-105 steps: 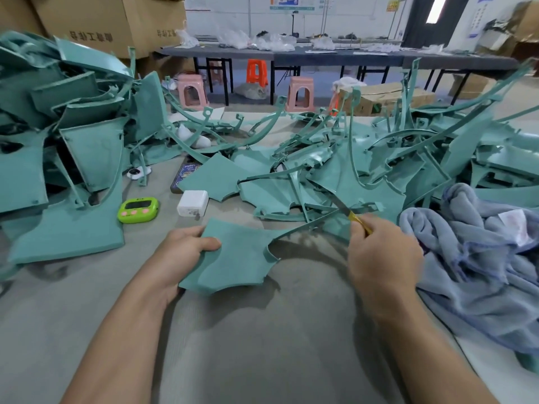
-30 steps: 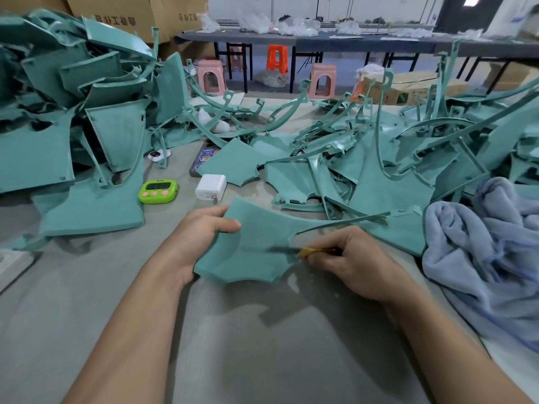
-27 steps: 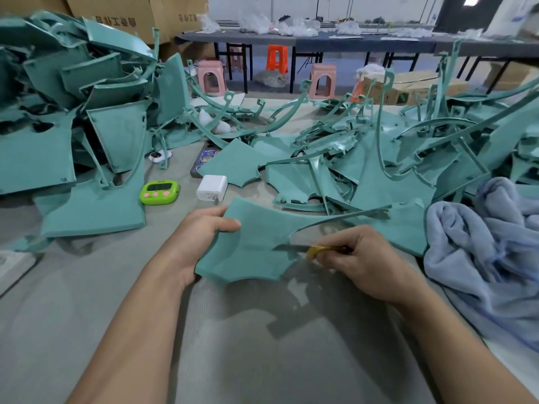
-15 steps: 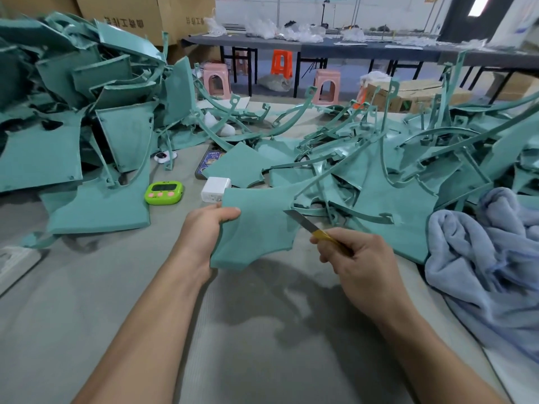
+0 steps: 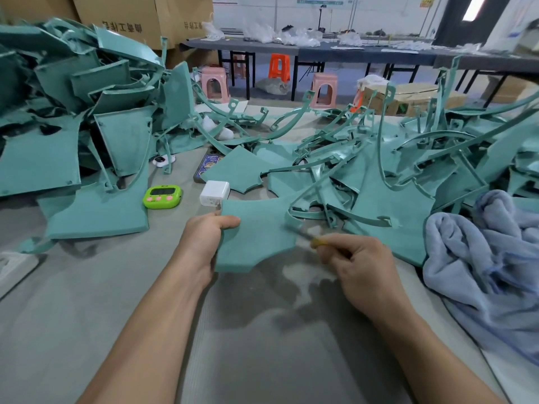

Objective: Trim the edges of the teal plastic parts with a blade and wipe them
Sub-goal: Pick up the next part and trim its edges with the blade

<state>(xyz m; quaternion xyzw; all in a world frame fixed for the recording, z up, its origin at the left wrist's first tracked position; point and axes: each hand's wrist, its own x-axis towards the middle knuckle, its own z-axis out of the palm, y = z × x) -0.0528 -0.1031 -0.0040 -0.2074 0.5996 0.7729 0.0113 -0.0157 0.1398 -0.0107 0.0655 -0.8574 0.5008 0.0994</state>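
Note:
My left hand [image 5: 204,239] grips the left edge of a flat teal plastic part [image 5: 258,233], thumb on top, holding it tilted above the grey table [image 5: 262,330]. A long thin arm of the part runs up to the right into the pile. My right hand [image 5: 354,265] pinches a yellow-handled blade [image 5: 303,236]; the blurred blade tip lies at the part's right edge. A light blue cloth [image 5: 490,258] lies crumpled at the right.
Heaps of teal parts fill the left [image 5: 73,126] and the back right [image 5: 408,158]. A green timer [image 5: 162,196], a white charger [image 5: 214,193] and a phone [image 5: 208,166] lie behind the held part. Cardboard boxes, stools and a long table stand farther back.
The part has been lifted and tilted up off the table. My right hand has drawn the blade from the lower notch back to the part's right edge, where it is moving.

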